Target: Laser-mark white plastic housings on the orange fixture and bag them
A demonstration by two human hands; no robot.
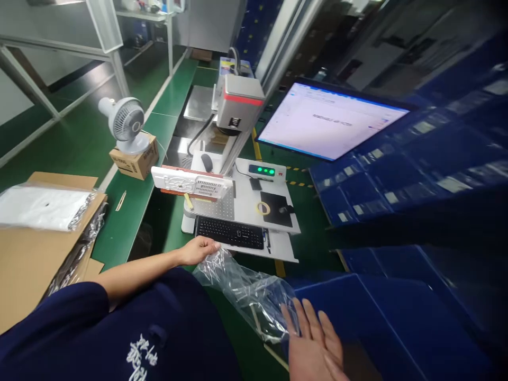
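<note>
A clear plastic bag (250,286) stretches between my two hands in front of my body. Its upper left end is pinched in my left hand (200,250), close to the front edge of the black keyboard (230,232). At the lower right, my right hand (313,338) has its fingers extended and spread against the bag's other end, palm showing. Beyond the keyboard, a white moulded panel (192,182) with slots rests tilted on the machine's perforated plate (222,206). Nothing inside the bag can be made out.
The marking machine's head (240,103) stands above the white worktable (246,196), with a monitor (329,119) to its right. A grey fan (127,124) sits on a cardboard box (137,159) at left. Bagged white sheets (47,206) lie on cardboard. Blue bins (381,185) line the right.
</note>
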